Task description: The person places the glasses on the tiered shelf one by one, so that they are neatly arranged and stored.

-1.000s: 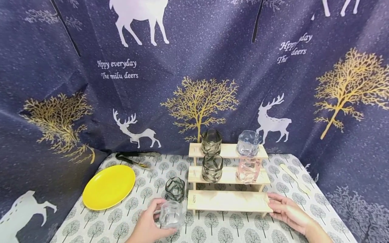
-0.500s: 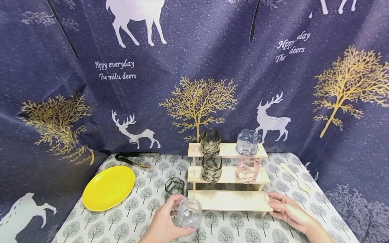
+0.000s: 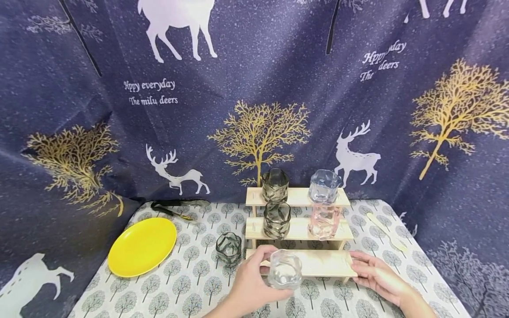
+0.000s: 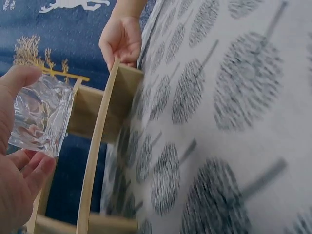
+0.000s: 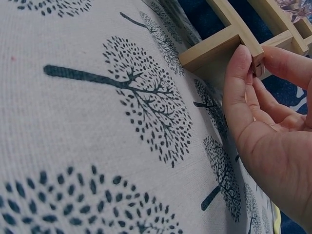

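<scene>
My left hand point(image 3: 256, 280) grips a clear glass cup point(image 3: 285, 269), fingers and thumb around its sides. In the head view the cup is in front of the bottom step of a three-tier wooden shelf point(image 3: 318, 263); the left wrist view shows the glass point(image 4: 41, 117) above that step's board, apart from it. My right hand point(image 3: 377, 278) pinches the right end of the bottom step, thumb and fingers on either side of the board's edge in the right wrist view. Two dark grey glasses point(image 3: 277, 221) stand on the left of the upper tiers, with a pink glass point(image 3: 324, 222) and a bluish glass point(image 3: 324, 186) on the right.
A dark green glass point(image 3: 229, 249) stands on the tree-print tablecloth point(image 3: 191, 282) left of the shelf. Farther left are a yellow plate point(image 3: 142, 247) and black-handled tongs point(image 3: 171, 210). A pale wooden utensil point(image 3: 386, 232) lies at the right. A dark curtain hangs behind.
My left hand has carried the clear glass cup rightward, from beside the green glass to the front of the bottom step. My right hand stays on the step's end.
</scene>
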Tool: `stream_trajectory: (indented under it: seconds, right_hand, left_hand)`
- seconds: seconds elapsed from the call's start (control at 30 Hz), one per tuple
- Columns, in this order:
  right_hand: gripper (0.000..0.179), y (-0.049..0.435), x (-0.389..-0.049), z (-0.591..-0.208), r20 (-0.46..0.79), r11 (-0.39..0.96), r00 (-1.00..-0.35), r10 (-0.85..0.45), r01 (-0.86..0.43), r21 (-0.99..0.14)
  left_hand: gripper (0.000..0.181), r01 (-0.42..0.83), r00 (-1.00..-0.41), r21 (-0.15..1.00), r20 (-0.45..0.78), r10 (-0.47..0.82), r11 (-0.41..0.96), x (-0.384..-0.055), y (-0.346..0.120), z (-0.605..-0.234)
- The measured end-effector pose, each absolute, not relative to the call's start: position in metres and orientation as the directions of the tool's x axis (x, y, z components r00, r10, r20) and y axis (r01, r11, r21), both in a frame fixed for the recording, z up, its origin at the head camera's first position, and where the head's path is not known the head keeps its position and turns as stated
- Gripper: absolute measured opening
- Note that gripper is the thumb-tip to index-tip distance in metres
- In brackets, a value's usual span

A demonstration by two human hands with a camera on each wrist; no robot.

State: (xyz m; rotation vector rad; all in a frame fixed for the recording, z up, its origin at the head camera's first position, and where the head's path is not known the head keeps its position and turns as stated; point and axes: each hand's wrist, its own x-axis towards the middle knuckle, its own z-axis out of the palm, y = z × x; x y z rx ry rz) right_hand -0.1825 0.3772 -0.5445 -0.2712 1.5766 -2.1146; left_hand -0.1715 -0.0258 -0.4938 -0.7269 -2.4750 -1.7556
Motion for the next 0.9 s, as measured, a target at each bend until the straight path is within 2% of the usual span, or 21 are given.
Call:
stream_trajectory:
  seconds: [0.33, 0.47, 0.67, 0.9]
  right_hand:
    - [0.038, 0.377, -0.183, -0.544, -0.125, -0.216, -0.856, -0.502, 0.264, -0.940]
    - [0.037, 0.377, -0.183, -0.543, -0.130, -0.220, -0.855, -0.501, 0.272, -0.937]
    - [0.038, 0.375, -0.184, -0.542, -0.151, -0.208, -0.845, -0.513, 0.292, -0.933]
    - [0.042, 0.376, -0.185, -0.543, -0.110, -0.216, -0.843, -0.526, 0.257, -0.942]
  left_hand:
    - [0.082, 0.411, -0.878, 0.871, 0.300, 0.373, 0.268, -0.179, 0.029, -0.498]
    - [0.081, 0.458, -0.865, 0.839, 0.344, 0.366, 0.294, -0.183, 0.049, -0.503]
    - [0.086, 0.465, -0.874, 0.804, 0.347, 0.341, 0.372, -0.188, 0.071, -0.507]
    - [0.088, 0.453, -0.882, 0.806, 0.344, 0.321, 0.381, -0.195, 0.086, -0.509]
